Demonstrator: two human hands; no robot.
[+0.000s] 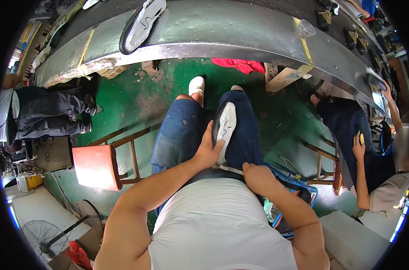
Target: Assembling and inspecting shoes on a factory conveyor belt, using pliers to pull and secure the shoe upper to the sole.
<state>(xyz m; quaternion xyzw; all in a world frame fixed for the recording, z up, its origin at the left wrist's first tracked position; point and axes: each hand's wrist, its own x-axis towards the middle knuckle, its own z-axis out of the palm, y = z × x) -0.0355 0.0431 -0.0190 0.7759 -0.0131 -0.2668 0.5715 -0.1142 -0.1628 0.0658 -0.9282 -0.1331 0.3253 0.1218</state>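
Observation:
On my lap lies a black-edged shoe with its pale face up, its long side along my thighs. My left hand is closed around its left edge, thumb across the pale face. Near my waist, at the shoe's near end, runs a thin pale strip with dark marks. My right hand pinches the strip's right end. What the strip is, and whether it joins the shoe, I cannot tell.
A metal-topped bench crosses ahead, bearing a similar shoe and a clear cup. A red-topped stool stands left. A person sits right; another person is left. A fan stands lower left.

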